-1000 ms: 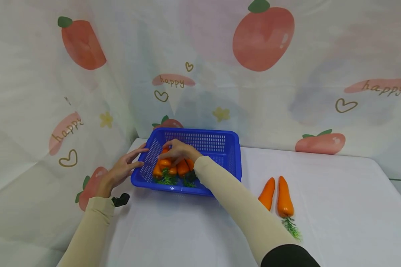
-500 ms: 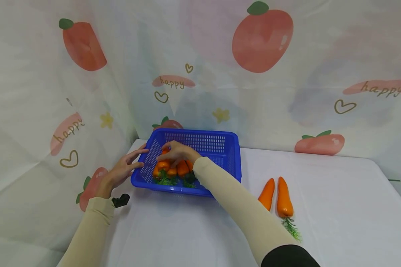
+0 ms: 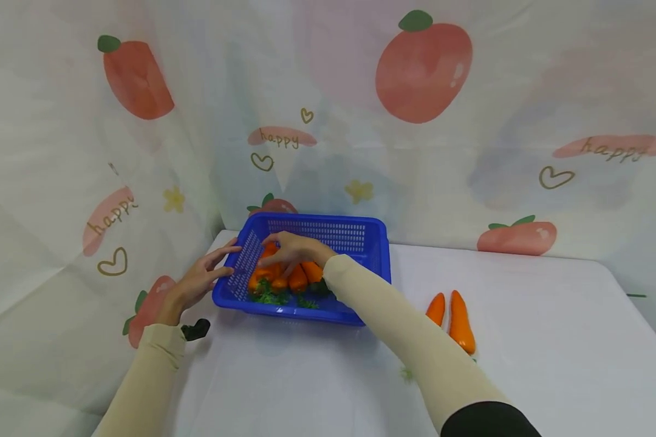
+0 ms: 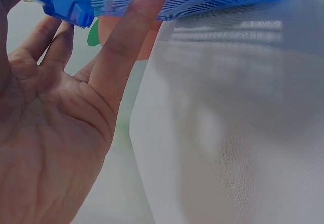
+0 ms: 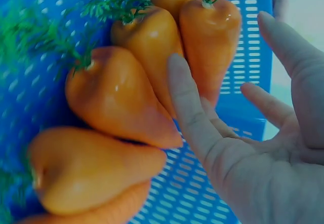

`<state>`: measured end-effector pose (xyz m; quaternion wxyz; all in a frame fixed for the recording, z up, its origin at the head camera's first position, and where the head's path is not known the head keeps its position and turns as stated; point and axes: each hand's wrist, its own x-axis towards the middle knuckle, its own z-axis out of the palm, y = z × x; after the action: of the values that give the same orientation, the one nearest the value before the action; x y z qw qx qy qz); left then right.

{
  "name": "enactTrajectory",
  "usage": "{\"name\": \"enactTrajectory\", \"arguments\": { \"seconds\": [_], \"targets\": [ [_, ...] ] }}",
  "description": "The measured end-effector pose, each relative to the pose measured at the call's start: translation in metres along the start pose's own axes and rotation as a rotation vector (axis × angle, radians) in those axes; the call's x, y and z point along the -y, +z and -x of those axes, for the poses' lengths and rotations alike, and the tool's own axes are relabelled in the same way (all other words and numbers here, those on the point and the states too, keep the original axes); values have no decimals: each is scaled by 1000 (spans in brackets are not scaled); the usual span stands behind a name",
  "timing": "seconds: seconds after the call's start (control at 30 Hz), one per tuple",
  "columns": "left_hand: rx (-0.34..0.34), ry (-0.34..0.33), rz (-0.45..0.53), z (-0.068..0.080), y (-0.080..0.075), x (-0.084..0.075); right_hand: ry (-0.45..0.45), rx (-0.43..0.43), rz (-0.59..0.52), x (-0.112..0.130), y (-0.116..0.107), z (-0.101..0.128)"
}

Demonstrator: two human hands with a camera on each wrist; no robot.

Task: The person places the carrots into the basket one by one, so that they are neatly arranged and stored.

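Observation:
A blue perforated plastic basket (image 3: pixel 306 312) stands at the back left of the table, holding several orange carrots (image 5: pixel 121 95) with green leafy tops, bunched towards its left part. My left hand (image 3: pixel 197 282) touches the basket's left end, thumb and fingers extended; in the left wrist view the thumb (image 4: pixel 126 41) lies against the perforated wall. Inside the basket, my right hand (image 3: pixel 292 249) is over the carrots with fingers spread. Up close, one finger (image 5: pixel 185 89) is at a middle carrot (image 5: pixel 152 36), and nothing is pinched between fingers and thumb. Whether that finger presses it I cannot tell.
Two more carrots, a left one (image 3: pixel 436 309) and a right one (image 3: pixel 461 321), lie on the white table (image 3: pixel 552 340), partly behind my right sleeve (image 3: pixel 404 315). Printed cloth walls (image 3: pixel 328 79) rise behind and to the left of the basket.
The carrots beneath my right hand have shifted slightly and spread apart. My right forearm now covers more of the table carrots. My left hand stays at the basket's end.

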<state>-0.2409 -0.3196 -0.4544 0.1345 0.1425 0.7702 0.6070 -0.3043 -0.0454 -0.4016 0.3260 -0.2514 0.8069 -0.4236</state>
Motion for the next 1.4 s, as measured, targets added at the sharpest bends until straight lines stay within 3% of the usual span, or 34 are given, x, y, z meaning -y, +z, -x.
{"name": "enactTrajectory", "arguments": {
  "seconds": [0.33,0.5,0.73,1.0,1.4],
  "targets": [
    [14,16,7,1,2,-3,-109,35,154,7,-15,34],
    [3,9,13,1,0,0,-152,-5,150,8,-22,54],
    [-10,-3,22,1,2,0,-227,-87,287,1,-35,87],
    [-2,5,22,2,2,0,-254,-118,274,-21,-50,139],
    [-4,14,19,2,2,0,-225,-281,239,-61,-72,225]
  ]
}}
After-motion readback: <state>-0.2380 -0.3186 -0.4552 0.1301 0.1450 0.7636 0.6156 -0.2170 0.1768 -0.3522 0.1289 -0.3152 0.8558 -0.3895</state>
